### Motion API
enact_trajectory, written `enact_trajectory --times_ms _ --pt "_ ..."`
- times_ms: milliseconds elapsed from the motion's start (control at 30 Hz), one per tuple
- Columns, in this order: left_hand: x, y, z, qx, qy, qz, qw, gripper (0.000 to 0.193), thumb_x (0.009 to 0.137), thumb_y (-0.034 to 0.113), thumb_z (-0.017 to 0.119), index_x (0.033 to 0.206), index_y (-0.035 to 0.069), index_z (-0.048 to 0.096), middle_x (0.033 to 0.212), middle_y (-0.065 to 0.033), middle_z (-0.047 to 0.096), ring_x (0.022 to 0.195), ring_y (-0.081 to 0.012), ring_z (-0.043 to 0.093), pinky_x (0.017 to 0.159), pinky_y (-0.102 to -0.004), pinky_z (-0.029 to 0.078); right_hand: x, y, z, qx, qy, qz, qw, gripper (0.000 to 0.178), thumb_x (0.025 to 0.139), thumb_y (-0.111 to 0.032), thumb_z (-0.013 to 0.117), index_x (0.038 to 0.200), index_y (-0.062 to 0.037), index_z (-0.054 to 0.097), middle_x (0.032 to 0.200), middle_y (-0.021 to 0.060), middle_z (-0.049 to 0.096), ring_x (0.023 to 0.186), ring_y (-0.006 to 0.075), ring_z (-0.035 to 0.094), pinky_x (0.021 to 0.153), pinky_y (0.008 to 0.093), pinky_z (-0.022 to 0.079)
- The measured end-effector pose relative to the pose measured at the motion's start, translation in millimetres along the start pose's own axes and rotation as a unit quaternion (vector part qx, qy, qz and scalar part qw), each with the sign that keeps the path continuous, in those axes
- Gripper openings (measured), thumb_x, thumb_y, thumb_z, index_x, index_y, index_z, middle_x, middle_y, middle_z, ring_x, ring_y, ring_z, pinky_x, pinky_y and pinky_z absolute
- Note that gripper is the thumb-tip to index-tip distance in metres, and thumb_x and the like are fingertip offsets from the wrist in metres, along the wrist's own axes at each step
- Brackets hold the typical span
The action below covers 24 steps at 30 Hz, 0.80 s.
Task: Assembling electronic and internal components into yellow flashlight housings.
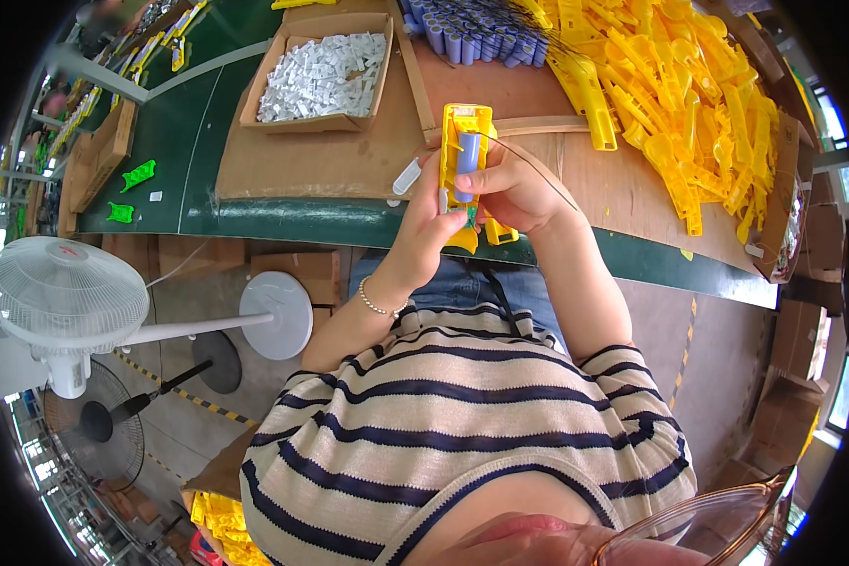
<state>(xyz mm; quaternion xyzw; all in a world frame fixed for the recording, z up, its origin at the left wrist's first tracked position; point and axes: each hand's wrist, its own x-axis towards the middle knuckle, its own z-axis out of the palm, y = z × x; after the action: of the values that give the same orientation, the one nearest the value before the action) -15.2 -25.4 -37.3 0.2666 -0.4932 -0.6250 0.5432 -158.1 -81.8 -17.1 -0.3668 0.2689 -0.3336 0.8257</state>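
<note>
Between my hands, over the table's near edge, is a yellow plastic housing half (484, 115), its open side up. My left hand (431, 222) grips its lower left side, the thumb near a small green part (471, 216). In the housing lies a purple cylindrical battery cell (468, 156) with a dark wire running off to the right. My right hand (514, 189) is closed on the cell, its thumb pressing the cell's lower part. Another yellow piece (501, 232) shows under my right hand. A small white plastic piece (407, 176) is beside my left hand.
A cardboard tray (245, 111) of small white parts stands at the back left. Purple wired cells (453, 45) lie at the back centre. Yellow housings (679, 104) are heaped at the right. Two green pieces (139, 175) lie far left. A white fan (66, 274) stands left of the table.
</note>
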Motion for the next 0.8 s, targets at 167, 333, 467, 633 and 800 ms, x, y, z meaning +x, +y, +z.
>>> enact_trajectory --times_ms 167,333,467,633,800 --pt "-1 4 -10 0.015 0.041 -0.023 0.999 0.045 0.092 0.025 0.049 0.129 0.003 0.034 0.108 -0.0104 0.051 0.085 -0.0169 0.058 0.074 -0.0291 0.05 10 1 10 -0.047 0.028 0.073 0.996 0.049 0.073 -0.018 0.074 0.115 -0.0076 0.052 0.091 0.0029 0.059 0.072 0.0114 0.056 0.047 0.0207 0.042" --pt "-21 1 -36 -0.104 0.072 -0.108 0.986 0.044 0.092 0.028 0.052 0.127 0.005 0.036 0.1 -0.0133 0.056 0.079 -0.019 0.061 0.07 -0.032 0.053 30 -10 22 -0.042 -0.079 0.158 0.983 0.036 0.078 -0.02 0.072 0.106 -0.0055 0.054 0.082 0.0026 0.058 0.066 0.0115 0.052 0.053 0.0247 0.045" --pt "-40 7 -65 -0.138 0.157 -0.057 0.976 0.038 0.093 0.025 0.049 0.123 0.005 0.037 0.101 -0.0151 0.057 0.08 -0.0203 0.062 0.068 -0.0338 0.054 77 -59 15 -0.356 -0.014 0.022 0.934 0.031 0.083 -0.018 0.065 0.111 -0.0049 0.062 0.095 0.0037 0.064 0.082 0.0118 0.059 0.069 0.0266 0.049" --pt "-39 14 -88 -0.131 0.204 -0.051 0.969 0.032 0.094 0.022 0.047 0.119 0.005 0.038 0.1 -0.0151 0.057 0.08 -0.0196 0.061 0.07 -0.0331 0.053 198 -67 -13 -0.801 0.105 -0.226 0.544 0.018 0.079 -0.014 0.061 0.095 -0.0133 0.07 0.099 0.008 0.066 0.091 0.0224 0.063 0.076 0.0326 0.051" --pt "-38 14 -103 -0.127 0.209 -0.05 0.968 0.029 0.094 0.017 0.045 0.118 0.004 0.036 0.101 -0.0153 0.057 0.081 -0.0192 0.061 0.072 -0.0333 0.052 253 -52 -10 -0.901 -0.006 -0.2 0.386 0.013 0.077 -0.011 0.059 0.086 -0.0143 0.069 0.095 0.0085 0.065 0.097 0.0263 0.06 0.078 0.0374 0.051"
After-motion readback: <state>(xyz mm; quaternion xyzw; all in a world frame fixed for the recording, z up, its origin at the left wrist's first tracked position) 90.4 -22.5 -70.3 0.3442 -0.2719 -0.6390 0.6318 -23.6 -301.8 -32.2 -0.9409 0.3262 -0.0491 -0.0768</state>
